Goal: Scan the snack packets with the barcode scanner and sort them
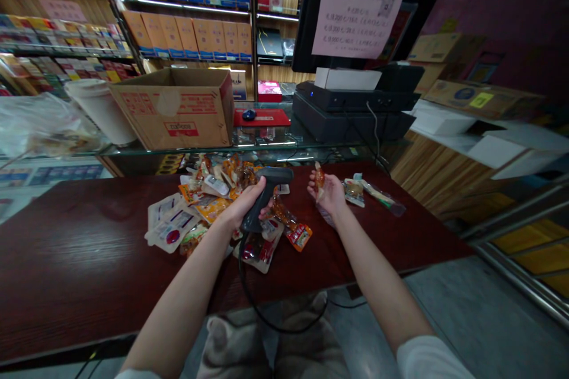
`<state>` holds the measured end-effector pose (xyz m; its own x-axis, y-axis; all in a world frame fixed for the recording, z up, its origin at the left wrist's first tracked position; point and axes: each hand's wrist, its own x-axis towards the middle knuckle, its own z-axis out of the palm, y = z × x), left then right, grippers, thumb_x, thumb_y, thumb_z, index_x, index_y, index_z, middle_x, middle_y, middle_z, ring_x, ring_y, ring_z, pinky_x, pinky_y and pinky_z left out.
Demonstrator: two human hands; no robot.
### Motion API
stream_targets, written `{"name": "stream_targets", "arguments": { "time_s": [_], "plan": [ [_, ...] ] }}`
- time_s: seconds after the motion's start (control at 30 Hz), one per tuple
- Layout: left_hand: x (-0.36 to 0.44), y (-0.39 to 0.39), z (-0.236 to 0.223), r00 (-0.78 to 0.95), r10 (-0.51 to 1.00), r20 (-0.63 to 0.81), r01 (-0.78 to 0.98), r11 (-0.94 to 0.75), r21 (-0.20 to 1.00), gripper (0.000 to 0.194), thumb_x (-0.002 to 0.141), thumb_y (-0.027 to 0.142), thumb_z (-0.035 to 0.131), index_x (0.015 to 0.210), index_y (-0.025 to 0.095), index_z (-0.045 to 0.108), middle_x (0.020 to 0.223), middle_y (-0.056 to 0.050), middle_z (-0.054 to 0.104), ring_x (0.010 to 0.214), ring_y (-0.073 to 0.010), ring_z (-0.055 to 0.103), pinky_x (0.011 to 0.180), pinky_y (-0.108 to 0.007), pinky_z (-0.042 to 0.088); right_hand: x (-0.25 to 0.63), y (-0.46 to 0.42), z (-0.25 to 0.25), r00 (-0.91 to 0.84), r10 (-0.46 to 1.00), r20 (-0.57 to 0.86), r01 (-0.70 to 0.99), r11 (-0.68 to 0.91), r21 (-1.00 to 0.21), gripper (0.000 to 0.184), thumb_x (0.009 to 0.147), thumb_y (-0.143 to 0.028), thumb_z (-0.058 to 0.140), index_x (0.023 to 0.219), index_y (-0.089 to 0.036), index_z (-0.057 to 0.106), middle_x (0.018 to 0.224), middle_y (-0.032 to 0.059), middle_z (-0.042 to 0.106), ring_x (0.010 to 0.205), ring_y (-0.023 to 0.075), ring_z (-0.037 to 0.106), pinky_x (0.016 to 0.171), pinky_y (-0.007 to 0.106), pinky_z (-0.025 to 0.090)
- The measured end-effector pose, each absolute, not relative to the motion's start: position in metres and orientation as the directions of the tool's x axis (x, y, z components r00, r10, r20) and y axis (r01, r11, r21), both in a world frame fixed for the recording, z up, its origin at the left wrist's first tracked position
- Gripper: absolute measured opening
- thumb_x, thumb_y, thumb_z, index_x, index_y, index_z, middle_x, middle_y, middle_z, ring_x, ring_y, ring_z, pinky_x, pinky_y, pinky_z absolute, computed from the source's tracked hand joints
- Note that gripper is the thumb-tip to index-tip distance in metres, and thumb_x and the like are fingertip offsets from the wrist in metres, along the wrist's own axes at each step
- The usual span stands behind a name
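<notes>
My left hand [243, 204] is wrapped round the handle of a black barcode scanner [269, 183], whose head points right. Its cable hangs over the table's front edge. To the right, my right hand [329, 192] holds a small vacuum-packed snack [319, 177] upright in closed fingers, its brown-orange contents showing through clear plastic. Under and behind the scanner lies a heap of packaged snacks [213, 183]. An orange-ended snack pack [299, 235] sticks out toward the front. Right of my right hand lie a small snack packet [354, 191] and a long clear packet [383, 196].
Everything lies on a dark red-brown table [89, 249]. Behind it are a glass counter with an open cardboard box [178, 109], a white cup [100, 109], a mouse [249, 114] and a black register [351, 109]. Stocked shelves stand farther back; more boxes [484, 98] sit right.
</notes>
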<state>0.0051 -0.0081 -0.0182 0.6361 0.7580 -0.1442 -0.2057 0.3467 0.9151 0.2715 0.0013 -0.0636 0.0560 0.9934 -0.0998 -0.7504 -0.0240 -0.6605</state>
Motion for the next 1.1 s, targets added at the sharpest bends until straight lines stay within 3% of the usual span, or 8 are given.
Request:
{"name": "stream_targets", "arguments": {
  "time_s": [0.17, 0.37, 0.53, 0.8, 0.9, 1.0, 1.1],
  "plan": [
    [0.007, -0.015, -0.010, 0.675, 0.720, -0.162, -0.188, 0.380, 0.906, 0.062, 0.078, 0.073, 0.064, 0.094, 0.013, 0.060, 0.061, 0.001, 0.057, 0.039, -0.0057, 0.042, 0.035, -0.017, 0.034, 0.270, -0.002, -0.057, 0.011, 0.996, -0.092, -0.831, -0.042, -0.555, 0.029, 0.087, -0.043, 0.055, 0.099, -0.017, 0.063, 0.078, 0.0066, 0.068, 0.055, 0.0138, 0.055, 0.048, 0.026, 0.049],
    [0.008, -0.019, -0.010, 0.706, 0.691, -0.156, -0.170, 0.379, 0.910, 0.063, 0.079, 0.073, 0.062, 0.097, 0.012, 0.059, 0.062, 0.001, 0.056, 0.040, -0.0058, 0.042, 0.035, -0.017, 0.034, 0.268, -0.006, -0.055, 0.050, 0.996, -0.070, -0.819, 0.000, -0.574, 0.038, 0.084, -0.036, 0.052, 0.115, -0.017, 0.063, 0.094, 0.0087, 0.075, 0.073, 0.0180, 0.067, 0.072, 0.035, 0.059],
    [0.012, -0.021, -0.014, 0.746, 0.650, -0.148, -0.160, 0.391, 0.906, 0.065, 0.078, 0.074, 0.062, 0.098, 0.012, 0.058, 0.063, 0.001, 0.056, 0.040, -0.0053, 0.041, 0.035, -0.018, 0.034, 0.268, -0.009, -0.056, 0.015, 1.000, -0.017, -0.788, 0.001, -0.615, 0.045, 0.080, -0.037, 0.055, 0.121, -0.020, 0.062, 0.092, 0.0066, 0.076, 0.074, 0.0193, 0.069, 0.073, 0.037, 0.060],
    [0.021, -0.028, -0.022, 0.801, 0.580, -0.149, -0.132, 0.414, 0.901, 0.066, 0.075, 0.076, 0.064, 0.095, 0.013, 0.057, 0.062, 0.003, 0.053, 0.040, -0.0047, 0.040, 0.035, -0.017, 0.033, 0.263, -0.002, -0.066, 0.169, 0.985, 0.017, -0.648, 0.124, -0.752, 0.028, 0.076, -0.042, 0.058, 0.097, -0.026, 0.066, 0.090, 0.0045, 0.073, 0.081, 0.0217, 0.066, 0.068, 0.035, 0.058],
    [0.023, -0.029, -0.021, 0.806, 0.570, -0.158, -0.122, 0.422, 0.898, 0.065, 0.075, 0.075, 0.064, 0.095, 0.013, 0.058, 0.062, 0.003, 0.051, 0.040, -0.0046, 0.040, 0.035, -0.017, 0.032, 0.263, -0.001, -0.066, 0.164, 0.986, 0.013, -0.612, 0.112, -0.783, 0.030, 0.074, -0.046, 0.060, 0.096, -0.025, 0.065, 0.089, 0.0043, 0.070, 0.077, 0.0200, 0.065, 0.066, 0.033, 0.057],
    [0.019, -0.025, -0.018, 0.757, 0.633, -0.161, -0.145, 0.403, 0.903, 0.064, 0.076, 0.075, 0.064, 0.095, 0.014, 0.058, 0.061, 0.003, 0.053, 0.040, -0.0050, 0.041, 0.035, -0.017, 0.033, 0.268, 0.002, -0.067, 0.200, 0.979, 0.033, -0.462, 0.124, -0.878, 0.037, 0.071, -0.046, 0.068, 0.101, -0.025, 0.062, 0.087, 0.0011, 0.066, 0.073, 0.0170, 0.062, 0.069, 0.031, 0.055],
    [0.009, -0.014, -0.016, 0.660, 0.732, -0.172, -0.172, 0.369, 0.913, 0.060, 0.079, 0.074, 0.061, 0.090, 0.015, 0.056, 0.061, 0.002, 0.055, 0.038, -0.0054, 0.041, 0.035, -0.018, 0.034, 0.280, 0.007, -0.072, 0.450, 0.878, 0.162, 0.015, 0.175, -0.985, 0.057, 0.064, -0.040, 0.078, 0.114, -0.025, 0.054, 0.104, 0.0040, 0.063, 0.093, 0.0210, 0.063, 0.085, 0.035, 0.052]
  ]
}}
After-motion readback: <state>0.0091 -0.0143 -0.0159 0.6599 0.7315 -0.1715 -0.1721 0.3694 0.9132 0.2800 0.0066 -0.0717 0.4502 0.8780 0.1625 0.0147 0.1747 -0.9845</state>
